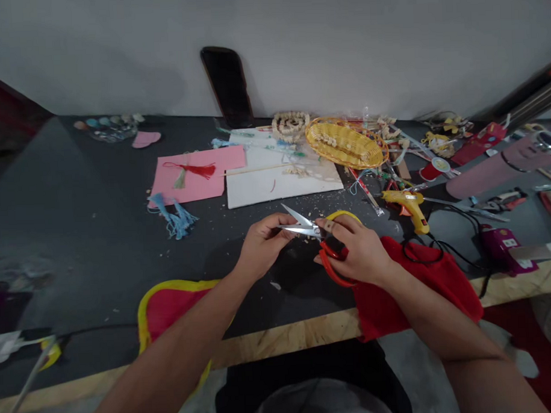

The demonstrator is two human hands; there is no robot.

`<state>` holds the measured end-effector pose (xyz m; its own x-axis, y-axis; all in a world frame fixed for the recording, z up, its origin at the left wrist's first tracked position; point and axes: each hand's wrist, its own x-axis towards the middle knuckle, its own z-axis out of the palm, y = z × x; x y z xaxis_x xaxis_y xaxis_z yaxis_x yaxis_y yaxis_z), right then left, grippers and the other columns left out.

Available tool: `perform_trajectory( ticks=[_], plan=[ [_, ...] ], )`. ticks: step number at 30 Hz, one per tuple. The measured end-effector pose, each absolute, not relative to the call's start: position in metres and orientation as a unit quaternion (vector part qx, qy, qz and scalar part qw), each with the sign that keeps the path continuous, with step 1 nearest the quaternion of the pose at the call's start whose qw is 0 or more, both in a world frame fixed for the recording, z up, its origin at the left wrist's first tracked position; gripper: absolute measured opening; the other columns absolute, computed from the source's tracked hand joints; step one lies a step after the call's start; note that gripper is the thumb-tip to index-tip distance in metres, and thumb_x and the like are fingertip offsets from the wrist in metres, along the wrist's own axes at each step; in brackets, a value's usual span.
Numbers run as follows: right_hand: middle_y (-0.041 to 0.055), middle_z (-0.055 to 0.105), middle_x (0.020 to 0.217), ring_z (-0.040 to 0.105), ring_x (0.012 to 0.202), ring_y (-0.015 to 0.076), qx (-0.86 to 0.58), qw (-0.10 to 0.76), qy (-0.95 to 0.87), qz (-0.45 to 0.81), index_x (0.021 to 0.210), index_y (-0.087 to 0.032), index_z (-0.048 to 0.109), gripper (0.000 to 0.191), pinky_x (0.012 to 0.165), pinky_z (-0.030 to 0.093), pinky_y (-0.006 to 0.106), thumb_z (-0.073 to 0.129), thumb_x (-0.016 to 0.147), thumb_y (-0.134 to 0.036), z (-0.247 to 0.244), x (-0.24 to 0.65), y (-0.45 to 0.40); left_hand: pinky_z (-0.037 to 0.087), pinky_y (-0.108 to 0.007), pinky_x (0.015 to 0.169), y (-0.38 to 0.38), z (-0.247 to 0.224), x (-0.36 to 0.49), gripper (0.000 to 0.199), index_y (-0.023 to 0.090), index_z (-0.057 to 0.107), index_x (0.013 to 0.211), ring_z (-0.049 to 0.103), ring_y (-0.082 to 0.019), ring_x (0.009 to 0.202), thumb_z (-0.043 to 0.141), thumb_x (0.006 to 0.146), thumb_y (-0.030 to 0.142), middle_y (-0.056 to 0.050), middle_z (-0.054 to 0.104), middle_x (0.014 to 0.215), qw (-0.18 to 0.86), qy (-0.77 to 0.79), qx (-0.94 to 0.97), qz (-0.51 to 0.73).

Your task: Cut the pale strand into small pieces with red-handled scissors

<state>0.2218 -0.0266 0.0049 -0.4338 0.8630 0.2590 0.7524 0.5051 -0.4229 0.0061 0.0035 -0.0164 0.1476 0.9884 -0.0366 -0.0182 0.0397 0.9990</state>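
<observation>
In the head view, my right hand (361,255) grips a pair of scissors (335,270) by the red handles, and the blades are spread apart, pointing left. The fingers of my left hand (267,240) are pinched together at the blade tips; whatever lies between them is too small to make out. Both hands are above the dark tabletop. Just beyond them is a white board (284,185) with a short reddish strand on it. A yellow-edged piece (343,215) shows partly behind my right hand, and a red cloth (423,285) lies under my right forearm.
Pink sheets (189,188) carry red and pale green tassels, with blue tassels (174,219) nearby. A yellow wicker basket (345,145), a yellow glue gun (411,208), a thread spool (434,169) and a pink bottle (495,168) stand right. A phone (229,84) leans against the wall.
</observation>
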Motion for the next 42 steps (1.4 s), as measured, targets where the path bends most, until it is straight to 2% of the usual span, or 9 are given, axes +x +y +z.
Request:
perform_trajectory(
  ticks=[7, 20, 24, 30, 35, 42],
  plan=[
    [0.0098, 0.063, 0.112, 0.061, 0.105, 0.0268, -0.501, 0.199, -0.838, 0.085, 0.133, -0.025, 0.053, 0.062, 0.079, 0.059, 0.038, 0.066, 0.080, -0.054, 0.000, 0.222, -0.026, 0.046, -0.024, 0.070, 0.002, -0.017, 0.007, 0.013, 0.017, 0.069, 0.082, 0.061, -0.013, 0.072, 0.069, 0.076, 0.029, -0.001, 0.070, 0.078, 0.557, 0.472, 0.526, 0.436],
    [0.0108, 0.064, 0.110, 0.062, 0.102, 0.0278, -0.495, 0.178, -0.849, 0.050, 0.136, -0.023, 0.051, 0.058, 0.080, 0.058, 0.040, 0.062, 0.085, -0.050, -0.004, 0.221, -0.028, 0.044, -0.024, 0.067, 0.002, -0.017, 0.010, 0.012, 0.017, 0.067, 0.079, 0.057, -0.011, 0.068, 0.072, 0.072, 0.024, 0.001, 0.066, 0.073, 0.577, 0.461, 0.496, 0.457],
    [0.0095, 0.067, 0.112, 0.065, 0.099, 0.0238, -0.496, 0.213, -0.838, 0.083, 0.134, -0.021, 0.052, 0.049, 0.082, 0.058, 0.036, 0.059, 0.089, -0.042, -0.006, 0.221, -0.029, 0.043, -0.022, 0.067, 0.001, -0.017, 0.011, 0.015, 0.016, 0.066, 0.078, 0.056, -0.010, 0.070, 0.075, 0.071, 0.025, 0.001, 0.065, 0.076, 0.583, 0.463, 0.479, 0.465],
    [0.0098, 0.064, 0.110, 0.064, 0.096, 0.0228, -0.521, 0.310, -0.781, 0.147, 0.128, -0.021, 0.053, 0.056, 0.085, 0.057, 0.037, 0.068, 0.081, -0.045, 0.000, 0.226, -0.021, 0.035, -0.018, 0.049, 0.000, -0.012, 0.011, 0.024, 0.015, 0.065, 0.080, 0.048, -0.007, 0.055, 0.076, 0.072, 0.035, 0.000, 0.064, 0.068, 0.637, 0.441, 0.424, 0.469],
    [0.0119, 0.060, 0.116, 0.057, 0.111, 0.0290, -0.507, 0.244, -0.812, 0.154, 0.128, -0.021, 0.051, 0.059, 0.093, 0.052, 0.046, 0.067, 0.079, -0.049, 0.002, 0.225, -0.021, 0.031, -0.017, 0.045, 0.001, -0.007, 0.012, 0.030, 0.015, 0.063, 0.081, 0.048, -0.007, 0.050, 0.080, 0.067, 0.036, -0.003, 0.066, 0.062, 0.685, 0.423, 0.375, 0.460],
    [0.0116, 0.060, 0.114, 0.056, 0.111, 0.0294, -0.495, 0.197, -0.831, 0.162, 0.126, -0.020, 0.052, 0.057, 0.094, 0.052, 0.046, 0.066, 0.080, -0.050, -0.003, 0.218, -0.025, 0.030, -0.017, 0.043, -0.001, -0.008, 0.013, 0.028, 0.015, 0.061, 0.078, 0.045, -0.006, 0.048, 0.080, 0.066, 0.033, -0.003, 0.066, 0.064, 0.714, 0.412, 0.373, 0.426]
  ],
)
